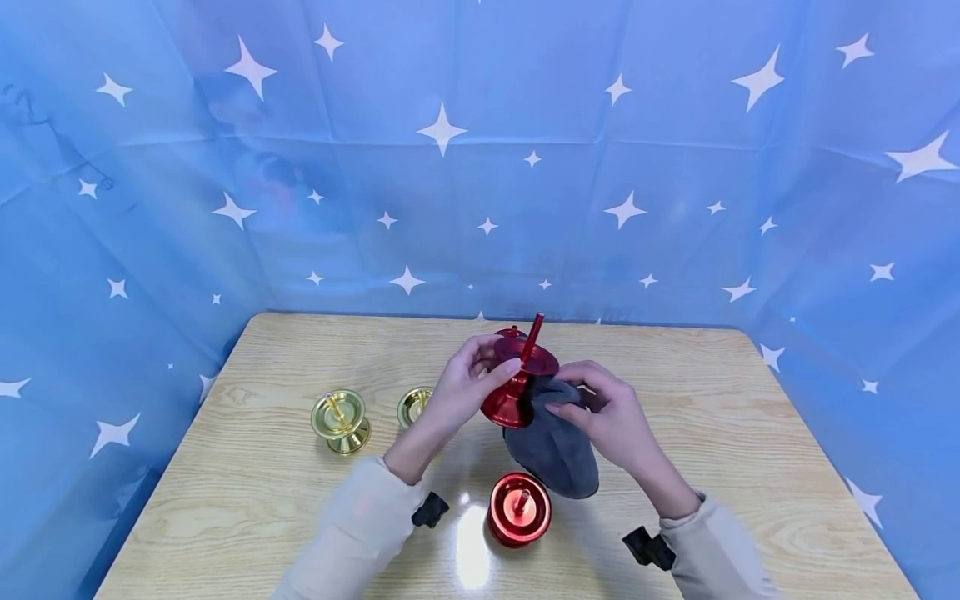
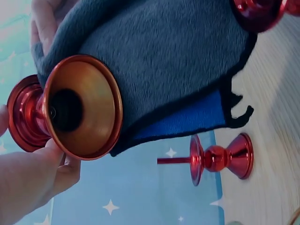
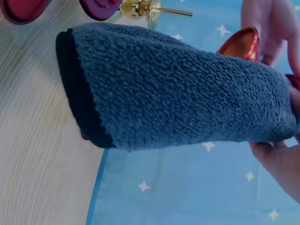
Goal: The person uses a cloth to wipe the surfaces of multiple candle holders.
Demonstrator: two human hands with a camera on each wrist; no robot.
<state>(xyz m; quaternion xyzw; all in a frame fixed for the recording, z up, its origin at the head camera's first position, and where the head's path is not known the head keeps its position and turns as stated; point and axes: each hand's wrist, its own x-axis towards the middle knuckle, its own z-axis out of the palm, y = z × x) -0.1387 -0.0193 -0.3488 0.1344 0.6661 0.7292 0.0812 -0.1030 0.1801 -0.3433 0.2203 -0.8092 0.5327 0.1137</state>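
My left hand point(image 1: 472, 379) grips a red metal candle holder point(image 1: 508, 403) with a spike on top, lifted over the table and tilted. In the left wrist view its hollow base point(image 2: 101, 98) faces the camera, gold-toned inside with a dark centre. From the right, my right hand point(image 1: 613, 410) pinches a grey plush cloth point(image 1: 553, 450) at its upper end, up against the holder's side. The rest of the cloth hangs down; in the left wrist view a blue underside point(image 2: 187, 115) shows. Folded cloth point(image 3: 187, 98) hides much of the holder in the right wrist view.
A second red candle holder point(image 1: 519, 510) stands in front of the hands. Another point(image 1: 512, 332) is partly hidden behind the held one. Two gold candle holders point(image 1: 339, 421) point(image 1: 412, 407) stand to the left on the wooden table point(image 1: 247, 500). A blue star-patterned curtain point(image 1: 525, 208) surrounds the table.
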